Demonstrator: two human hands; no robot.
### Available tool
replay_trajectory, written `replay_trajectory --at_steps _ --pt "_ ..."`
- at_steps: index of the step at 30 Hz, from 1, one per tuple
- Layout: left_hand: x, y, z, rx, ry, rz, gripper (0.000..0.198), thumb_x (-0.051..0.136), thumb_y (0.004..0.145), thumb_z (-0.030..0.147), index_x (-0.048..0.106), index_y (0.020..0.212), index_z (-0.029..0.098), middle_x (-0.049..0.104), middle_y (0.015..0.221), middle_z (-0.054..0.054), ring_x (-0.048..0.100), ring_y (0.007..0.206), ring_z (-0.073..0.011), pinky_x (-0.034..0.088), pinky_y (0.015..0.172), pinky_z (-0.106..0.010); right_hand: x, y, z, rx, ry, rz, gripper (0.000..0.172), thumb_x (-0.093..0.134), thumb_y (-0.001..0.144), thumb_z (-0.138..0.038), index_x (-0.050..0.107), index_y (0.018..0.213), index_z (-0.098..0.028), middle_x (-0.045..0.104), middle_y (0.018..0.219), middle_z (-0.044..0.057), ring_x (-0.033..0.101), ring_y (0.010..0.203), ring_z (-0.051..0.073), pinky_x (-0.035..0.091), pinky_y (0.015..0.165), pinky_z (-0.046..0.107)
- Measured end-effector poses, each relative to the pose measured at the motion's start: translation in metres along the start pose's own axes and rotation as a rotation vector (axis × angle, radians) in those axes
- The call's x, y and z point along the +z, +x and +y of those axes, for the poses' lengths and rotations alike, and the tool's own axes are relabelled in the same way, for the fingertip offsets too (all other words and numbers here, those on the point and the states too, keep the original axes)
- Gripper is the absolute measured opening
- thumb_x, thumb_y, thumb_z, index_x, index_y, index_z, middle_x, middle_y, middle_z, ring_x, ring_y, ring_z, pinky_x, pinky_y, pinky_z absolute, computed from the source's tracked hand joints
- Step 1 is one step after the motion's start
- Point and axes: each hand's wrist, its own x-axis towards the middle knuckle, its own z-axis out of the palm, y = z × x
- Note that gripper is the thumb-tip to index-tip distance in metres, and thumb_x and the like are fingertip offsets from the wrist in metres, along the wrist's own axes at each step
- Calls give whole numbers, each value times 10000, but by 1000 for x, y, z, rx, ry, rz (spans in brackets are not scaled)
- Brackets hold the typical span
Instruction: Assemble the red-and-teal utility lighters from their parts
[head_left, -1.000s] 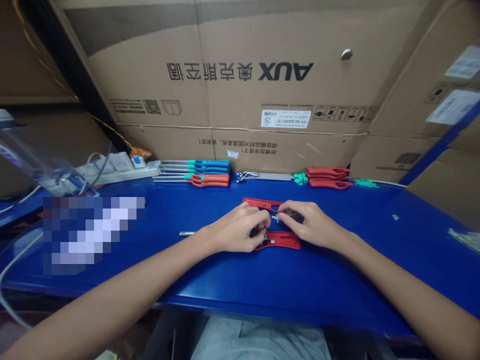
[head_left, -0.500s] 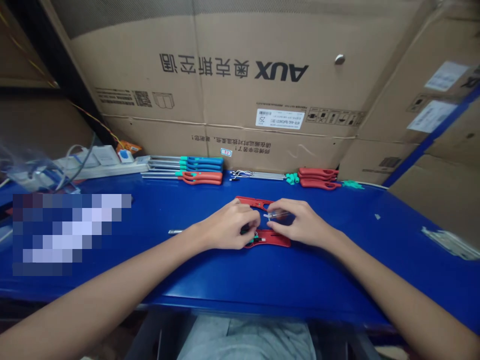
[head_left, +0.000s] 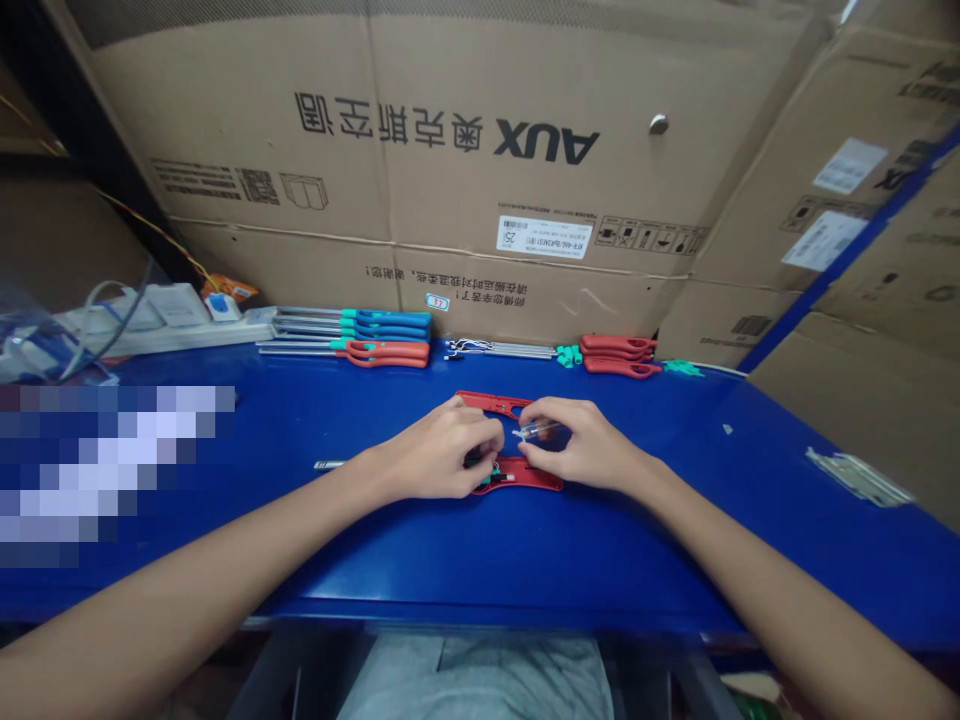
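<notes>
My right hand (head_left: 581,440) pinches a small clear tube-like fuel tank (head_left: 541,430) with a white tip, which points left. Below that tip lies a red lighter half-shell (head_left: 532,474), holding a green part, thin wires and a small black-and-white piece. My left hand (head_left: 457,450) curls closed over the left end of this half-shell, and its fingers hide part of the contents. A metal lighter rod (head_left: 328,464) sticks out to the left beneath my left wrist. Just behind both hands rests another red half-shell (head_left: 491,403), partly covered by the fingers.
Finished-looking long lighters (head_left: 386,353) line the back left, beside a white power strip (head_left: 187,337). Metal rods with wires (head_left: 510,351), green caps (head_left: 568,356), red shells (head_left: 619,356) and green pieces (head_left: 682,368) stand along the cardboard (head_left: 450,220). Clear parts (head_left: 859,478) lie right on the blue table (head_left: 480,560).
The whole view has shifted, so everything appears a little farther left. Both hands keep nearly the same pose, and the clear tank stays in my right fingers.
</notes>
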Motion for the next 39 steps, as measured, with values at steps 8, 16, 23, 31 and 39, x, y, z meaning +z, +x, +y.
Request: replay_trajectory --at_steps 8,16,23,31,39 --pt "1 -1 -2 2 -5 11 75 521 791 127 580 813 167 659 747 -9 601 697 -151 374 768 -305 0 0 -1 1 1 -4 153 632 771 -202 621 921 -175 670 858 34 576 673 118 477 649 237" --pt "0 -1 -2 10 -1 10 45 527 783 141 558 793 172 632 718 3 565 657 -142 371 745 -300 0 -1 -4 38 -4 -34 145 649 767 -221 638 906 -179 667 775 13 566 623 111 461 615 226" --pt "1 -1 -2 21 9 28 37 522 780 150 541 796 176 605 715 5 537 643 -139 372 739 -298 3 -1 -8 41 -30 -63 160 678 774 -263 660 913 -185 699 778 16 601 620 118 454 616 231" --pt "1 -1 -2 20 13 22 41 514 794 156 546 812 173 598 709 4 533 640 -138 377 728 -292 1 1 -9 6 -16 -91 157 676 811 -311 671 905 -184 716 814 26 640 699 136 465 650 234" --pt "2 -1 -3 15 8 21 53 512 801 169 556 829 172 615 715 4 540 637 -134 377 718 -286 1 2 -8 -1 -43 -90 166 634 868 -341 685 888 -184 735 858 49 663 759 160 464 694 257"
